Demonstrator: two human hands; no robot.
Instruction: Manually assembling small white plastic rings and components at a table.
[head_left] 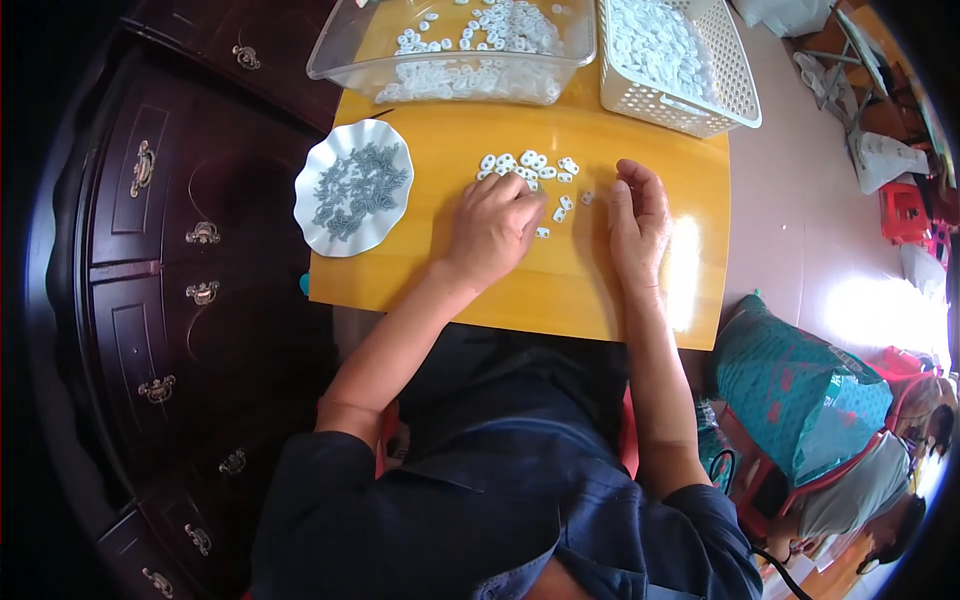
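Small white plastic pieces with dark holes lie in a loose cluster on the yellow table. My left hand is over the near side of this cluster, knuckles up and fingers bent together. Its fingertips are down at the pieces, and what they pinch, if anything, is hidden. To the right, my right hand rests on its edge with the fingers loosely curved and the thumb apart, holding nothing visible. A small translucent piece sits just left of it. Several white pieces lie scattered between both hands.
A white scalloped plate of small grey parts stands at the left. Behind are a clear plastic bin and a white perforated basket, both holding white pieces. Dark drawers flank the left; a teal bag stands right.
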